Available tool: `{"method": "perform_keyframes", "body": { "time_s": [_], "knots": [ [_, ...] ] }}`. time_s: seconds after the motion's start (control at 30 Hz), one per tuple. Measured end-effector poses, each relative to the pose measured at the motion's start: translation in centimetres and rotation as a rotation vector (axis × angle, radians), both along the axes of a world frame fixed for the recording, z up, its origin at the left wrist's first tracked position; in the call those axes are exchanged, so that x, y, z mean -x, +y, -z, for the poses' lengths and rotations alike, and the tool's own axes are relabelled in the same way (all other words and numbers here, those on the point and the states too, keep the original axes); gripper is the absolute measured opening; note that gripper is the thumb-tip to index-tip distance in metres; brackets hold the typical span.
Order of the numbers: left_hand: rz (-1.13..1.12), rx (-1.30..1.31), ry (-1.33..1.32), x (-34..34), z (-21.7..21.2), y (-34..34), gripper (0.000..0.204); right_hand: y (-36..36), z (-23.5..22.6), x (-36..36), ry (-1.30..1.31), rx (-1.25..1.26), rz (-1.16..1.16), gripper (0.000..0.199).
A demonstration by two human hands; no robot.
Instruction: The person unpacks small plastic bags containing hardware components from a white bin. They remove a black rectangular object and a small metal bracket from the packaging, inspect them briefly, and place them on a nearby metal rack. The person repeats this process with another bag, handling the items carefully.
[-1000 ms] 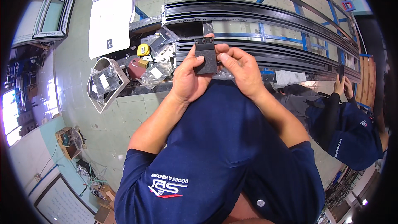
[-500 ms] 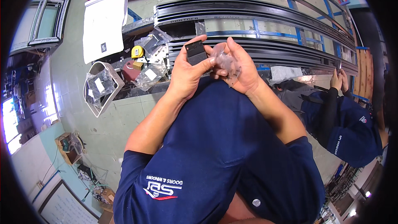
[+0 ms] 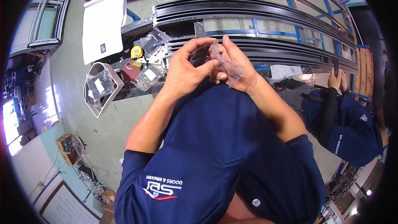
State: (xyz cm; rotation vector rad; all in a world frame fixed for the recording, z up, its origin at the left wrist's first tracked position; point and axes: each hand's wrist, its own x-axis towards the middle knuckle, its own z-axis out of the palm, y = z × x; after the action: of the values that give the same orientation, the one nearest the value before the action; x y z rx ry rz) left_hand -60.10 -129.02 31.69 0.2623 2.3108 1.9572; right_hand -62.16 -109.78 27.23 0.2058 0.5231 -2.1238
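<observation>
Both hands are up close together just in front of the long dark frame rails point(image 3: 257, 10). Left hand point(image 3: 184, 72) pinches a small black part point(image 3: 200, 54), right hand point(image 3: 234, 68) grips a clear plastic bag point(image 3: 227, 64) right beside it. The part is mostly hidden by fingers, so its shape's hard to make out. Left of the rails there's open floor past the white tray point(image 3: 108, 95) of bagged bits.
</observation>
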Motion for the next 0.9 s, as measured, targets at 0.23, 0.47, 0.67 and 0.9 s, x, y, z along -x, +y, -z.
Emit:
{"method": "perform_keyframes", "body": {
  "time_s": [0.23,0.47,0.67,0.9],
  "knots": [
    [-0.243,-0.184,-0.163,1.0,0.3,-0.7,0.04,-0.3,-2.0,-1.0,0.151,-0.161,0.134,0.082],
    [-0.307,-0.322,-0.234,0.9,2.0,-1.2,0.054,-0.3,-0.9,-1.3,0.418,-0.586,0.338,0.012],
    [-0.205,-0.358,-0.291,0.2,2.4,-1.0,0.057,-0.8,-0.6,-1.2,0.505,-0.631,0.477,0.008],
    [-0.333,-0.452,-0.285,0.3,2.8,-0.8,0.058,-1.0,-0.4,-1.3,0.548,-0.57,0.482,0.017]
  ]
}}
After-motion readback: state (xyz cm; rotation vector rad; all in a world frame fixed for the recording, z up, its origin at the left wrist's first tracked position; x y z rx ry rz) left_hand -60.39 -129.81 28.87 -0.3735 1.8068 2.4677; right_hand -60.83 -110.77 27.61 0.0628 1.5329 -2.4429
